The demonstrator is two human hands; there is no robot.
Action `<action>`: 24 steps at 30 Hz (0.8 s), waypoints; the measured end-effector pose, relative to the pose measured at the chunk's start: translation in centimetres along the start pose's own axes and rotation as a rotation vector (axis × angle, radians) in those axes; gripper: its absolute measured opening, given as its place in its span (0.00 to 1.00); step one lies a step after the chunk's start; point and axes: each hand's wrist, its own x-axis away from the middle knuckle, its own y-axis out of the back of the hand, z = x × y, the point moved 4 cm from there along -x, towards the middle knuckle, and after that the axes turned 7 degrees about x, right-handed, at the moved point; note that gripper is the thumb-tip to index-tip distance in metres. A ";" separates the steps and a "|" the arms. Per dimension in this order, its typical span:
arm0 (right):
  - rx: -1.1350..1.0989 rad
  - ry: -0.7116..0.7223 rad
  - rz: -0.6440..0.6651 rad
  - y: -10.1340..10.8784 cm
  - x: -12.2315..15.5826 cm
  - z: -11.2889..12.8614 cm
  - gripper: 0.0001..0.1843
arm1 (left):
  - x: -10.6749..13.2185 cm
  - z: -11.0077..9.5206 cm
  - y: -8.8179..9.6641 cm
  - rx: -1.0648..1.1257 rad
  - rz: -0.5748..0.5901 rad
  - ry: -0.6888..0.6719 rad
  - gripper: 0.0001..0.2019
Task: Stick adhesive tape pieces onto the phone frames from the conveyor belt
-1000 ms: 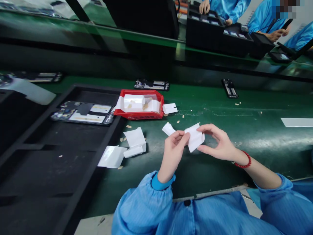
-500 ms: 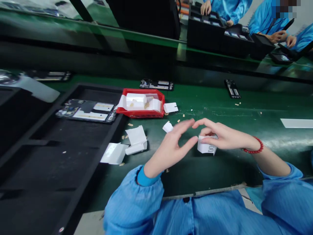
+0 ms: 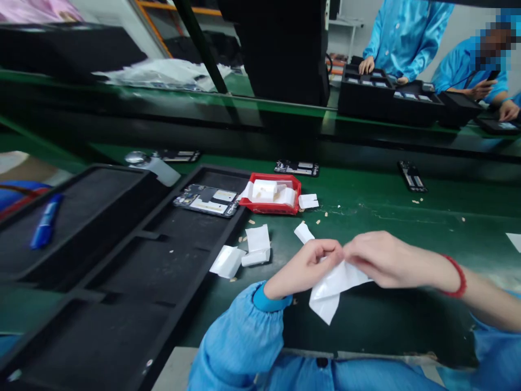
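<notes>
A piece of white paper (image 3: 330, 293) hangs creased between my two hands, over the green bench. My left hand (image 3: 307, 267) is closed, its fingertips pinching the paper's upper edge. Against it, my right hand (image 3: 385, 259) pinches the same paper from the right, slightly blurred, with a red bead bracelet at the wrist. Just beyond my left hand lies a small folded white paper piece (image 3: 304, 233). Farther left are two creased white papers (image 3: 258, 239) (image 3: 227, 262). A red tray (image 3: 269, 209) holds white strips and small tan bits.
At left stands a black compartment tray (image 3: 134, 271) with a phone frame (image 3: 207, 200) in it, beside a black box with a blue marker (image 3: 46, 221). More phone frames (image 3: 296, 167) (image 3: 412, 176) lie along the back. Co-workers in blue (image 3: 407, 38) sit and stand beyond the divider.
The white paper, earlier folded under my right hand, now spreads open between both hands. My left hand has gone from spread fingers to a pinch. The view has shifted left and up.
</notes>
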 end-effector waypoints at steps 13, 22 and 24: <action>-0.470 -0.511 -0.596 -0.3 1.8 -1.9 0.04 | -2.3 -0.6 13.7 -0.616 -1.199 -0.102 0.18; -0.477 -0.813 -0.244 -9.3 5.6 -6.9 0.17 | -3.8 2.6 16.1 -0.793 -1.090 -0.073 0.22; -0.334 -0.841 -0.199 -10.3 7.2 -6.6 0.20 | -3.0 1.8 15.9 -0.771 -1.147 -0.105 0.26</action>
